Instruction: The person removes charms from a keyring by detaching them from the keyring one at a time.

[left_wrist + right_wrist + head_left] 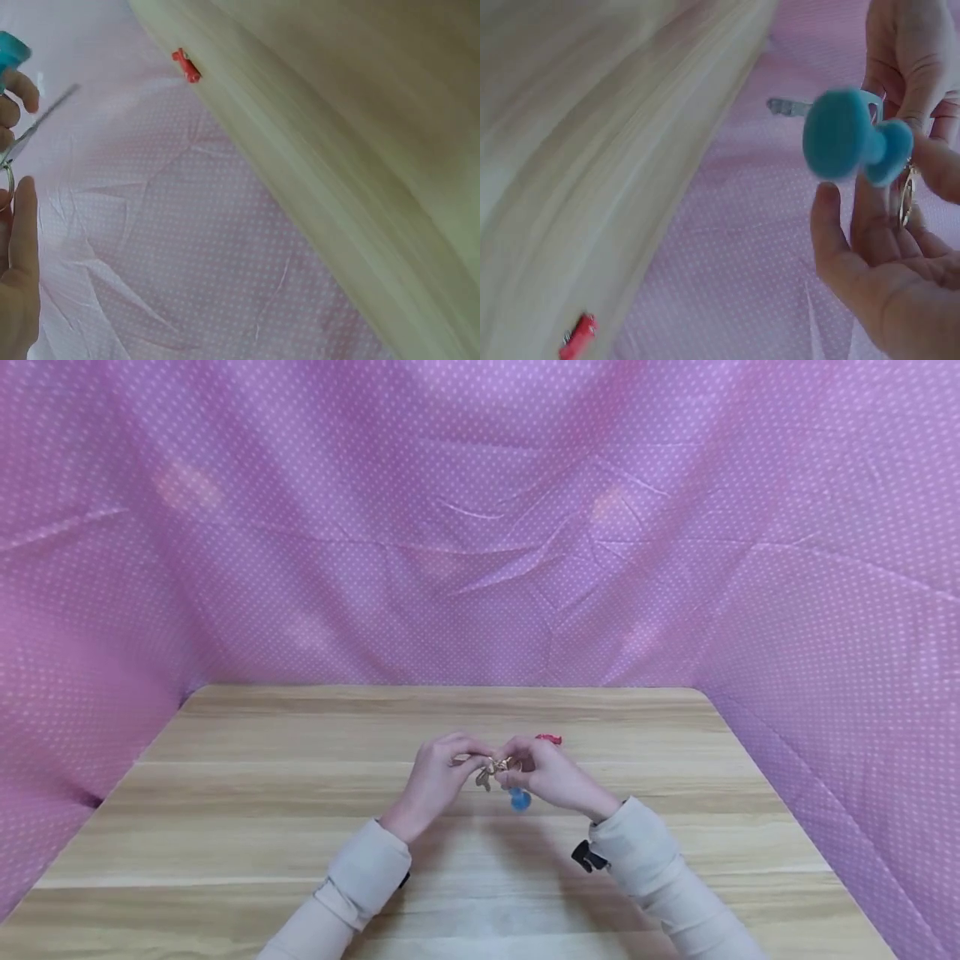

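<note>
Over the middle of the table, my left hand [435, 777] and right hand [551, 774] meet fingertip to fingertip at a metal key ring [906, 196]. Thumb and fingers of each hand pinch it from either side. A silver key [787, 107] sticks out from the ring, and in the head view key-like metal pieces [483, 779] hang below the fingertips. Beneath the right fingers dangles a blue charm [520, 799], two rounded discs joined by a narrow neck. Fingers partly cover the ring.
A small red object [550, 739] with a bit of metal lies on the wooden table [262, 827] just beyond the right hand. Pink dotted cloth [480, 568] hangs around the back and sides. A black buckle [588, 857] hangs at the right cuff.
</note>
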A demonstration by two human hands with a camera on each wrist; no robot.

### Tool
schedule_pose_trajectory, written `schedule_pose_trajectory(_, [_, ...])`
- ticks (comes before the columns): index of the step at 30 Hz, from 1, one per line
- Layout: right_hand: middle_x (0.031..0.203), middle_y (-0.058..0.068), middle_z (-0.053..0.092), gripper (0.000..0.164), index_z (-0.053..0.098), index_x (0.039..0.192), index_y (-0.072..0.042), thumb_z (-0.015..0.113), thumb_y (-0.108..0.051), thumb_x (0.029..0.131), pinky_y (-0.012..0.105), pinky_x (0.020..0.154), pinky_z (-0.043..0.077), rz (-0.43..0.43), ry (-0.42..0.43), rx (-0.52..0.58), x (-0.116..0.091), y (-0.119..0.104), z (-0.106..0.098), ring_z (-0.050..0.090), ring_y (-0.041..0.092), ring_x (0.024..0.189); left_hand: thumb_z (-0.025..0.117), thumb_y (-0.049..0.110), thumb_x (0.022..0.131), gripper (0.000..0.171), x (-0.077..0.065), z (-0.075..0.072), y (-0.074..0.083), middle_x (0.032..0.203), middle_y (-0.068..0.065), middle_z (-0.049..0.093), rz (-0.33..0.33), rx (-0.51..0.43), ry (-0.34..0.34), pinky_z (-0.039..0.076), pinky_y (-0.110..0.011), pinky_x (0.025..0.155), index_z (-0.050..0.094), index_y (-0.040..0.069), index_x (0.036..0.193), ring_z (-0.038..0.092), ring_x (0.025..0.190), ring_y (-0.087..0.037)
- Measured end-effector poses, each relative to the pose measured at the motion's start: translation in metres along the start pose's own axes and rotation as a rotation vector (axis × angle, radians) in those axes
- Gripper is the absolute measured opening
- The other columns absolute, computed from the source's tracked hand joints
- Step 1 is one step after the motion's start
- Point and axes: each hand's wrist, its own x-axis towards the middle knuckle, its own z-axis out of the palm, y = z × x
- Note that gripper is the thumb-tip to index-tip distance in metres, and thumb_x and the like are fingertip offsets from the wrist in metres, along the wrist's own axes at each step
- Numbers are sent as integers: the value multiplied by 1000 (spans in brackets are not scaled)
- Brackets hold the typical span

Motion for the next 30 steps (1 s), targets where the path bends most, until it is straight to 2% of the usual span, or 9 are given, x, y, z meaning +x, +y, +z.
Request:
schedule_pose_trajectory(3, [86,14,67,21,57,104,3,60,-9,87,27,69,53,52,-3,66,2,0,0,62,14,74,68,1,78,8,0,0,-2,83,-3,69,119,55,43,55,-15,69,71,6,83,67,78,-14])
schedule_pose_trajectory(6, [81,7,67,19,60,100,2,60,-12,88,26,70,52,103,51,127,6,5,1,61,11,72,69,1,77,6,1,-1,-5,81,-3,69,205,104,91,55,-17,68,71,6,81,66,75,-13])
schedule_pose_trajectory(10, [78,4,66,18,61,95,2,62,-14,87,27,72,51,153,105,187,8,7,1,60,11,71,70,2,76,5,3,-2,-7,80,-3,69,243,102,132,55,-16,67,71,6,80,66,74,-13])
schedule_pose_trajectory(13, [78,1,65,19,61,97,2,62,-15,87,29,79,49,178,115,227,8,6,0,61,12,73,69,0,77,5,4,-2,-5,81,-5,69,234,34,142,55,-16,69,70,4,81,66,74,-14])
schedule_pose_trajectory(17, [77,-1,65,19,61,98,3,61,-14,88,32,85,48,171,133,271,8,2,0,62,13,77,68,0,78,4,4,-2,-3,83,-8,68,164,-110,153,56,-18,71,69,1,82,66,76,-17])
schedule_pose_trajectory(23, [76,-3,66,18,61,98,5,61,-9,87,29,81,52,137,161,313,7,0,3,62,11,76,68,0,78,5,4,-2,0,83,-11,68,-20,-232,186,56,-22,76,69,-2,83,65,79,-18])
schedule_pose_trajectory(30, [77,-4,66,17,61,98,3,61,-9,87,28,80,51,134,170,337,4,0,1,62,11,76,65,-2,81,6,3,-11,30,87,-16,66,-230,-347,141,55,-23,79,67,-6,85,64,81,-10])
